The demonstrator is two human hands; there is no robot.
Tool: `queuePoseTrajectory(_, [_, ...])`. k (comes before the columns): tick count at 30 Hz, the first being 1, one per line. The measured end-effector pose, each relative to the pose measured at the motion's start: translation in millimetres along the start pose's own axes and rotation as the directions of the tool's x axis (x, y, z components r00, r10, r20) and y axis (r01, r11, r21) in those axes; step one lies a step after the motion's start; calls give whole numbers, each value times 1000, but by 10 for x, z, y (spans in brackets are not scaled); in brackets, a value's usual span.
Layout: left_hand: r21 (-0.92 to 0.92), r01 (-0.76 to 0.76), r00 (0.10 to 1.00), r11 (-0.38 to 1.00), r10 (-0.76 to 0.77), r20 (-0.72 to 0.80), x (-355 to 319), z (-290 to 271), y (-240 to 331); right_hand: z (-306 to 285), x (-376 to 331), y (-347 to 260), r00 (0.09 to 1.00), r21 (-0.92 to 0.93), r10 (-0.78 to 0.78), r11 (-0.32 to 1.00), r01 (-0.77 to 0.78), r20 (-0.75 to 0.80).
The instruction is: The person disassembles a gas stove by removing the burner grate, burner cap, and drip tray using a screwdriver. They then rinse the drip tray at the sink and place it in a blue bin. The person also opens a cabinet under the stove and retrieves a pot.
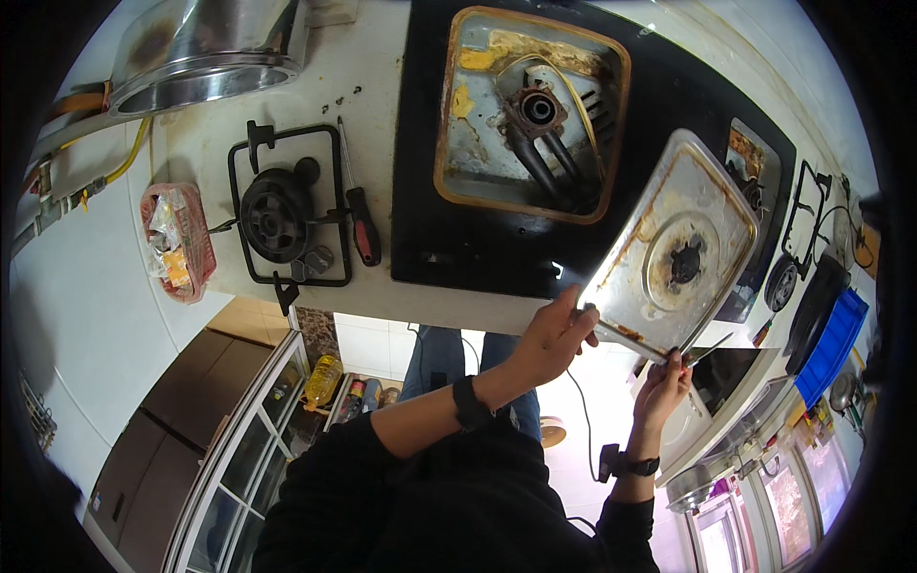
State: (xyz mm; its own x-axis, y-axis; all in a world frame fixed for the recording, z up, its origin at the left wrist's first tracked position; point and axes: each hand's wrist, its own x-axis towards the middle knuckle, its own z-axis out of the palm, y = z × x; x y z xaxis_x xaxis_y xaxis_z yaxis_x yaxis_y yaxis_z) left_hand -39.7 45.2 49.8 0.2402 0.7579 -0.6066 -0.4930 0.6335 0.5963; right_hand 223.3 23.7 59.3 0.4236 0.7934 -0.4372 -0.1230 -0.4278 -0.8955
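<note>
My left hand [559, 334] is closed on the near left corner of a stained metal drip tray [712, 215], which is tilted above the black gas hob. At the tray's near edge my right hand [663, 390] is closed too, and a thin metal tool [712, 349] with a bit of red sticks out from its fingers. The tray has a round raised middle with a dark opening and rusty rims. Left of it, the hob's uncovered square well [458, 186] shows a rusty burner base [537, 112], dark pipes and yellow-brown grime.
On the counter's left lie a pan support [232, 191], a black burner head [275, 215] and a red-black screwdriver [364, 229]. Farther left are a pink basket [196, 239] and a big steel pot [210, 48]. A second pan support [805, 215] and a blue tray [834, 346] are at right.
</note>
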Motion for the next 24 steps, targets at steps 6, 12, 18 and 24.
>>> queuePoseTrajectory(6, [122,-32,999,992,29,32,-133,78,-232,-331,-355,258,995,40,45,998,-42,-91])
queuePoseTrajectory(12, [130,-21,999,991,15,46,-188,104,-465,-535,-509,433,982,59,115,993,-107,-150])
queuePoseTrajectory(18, [314,-36,999,949,28,31,-204,54,-522,-547,-486,471,977,84,114,991,-100,-181])
queuePoseTrajectory(24, [52,-55,996,997,51,80,-193,92,-518,-540,-430,352,980,254,191,952,-173,-49])
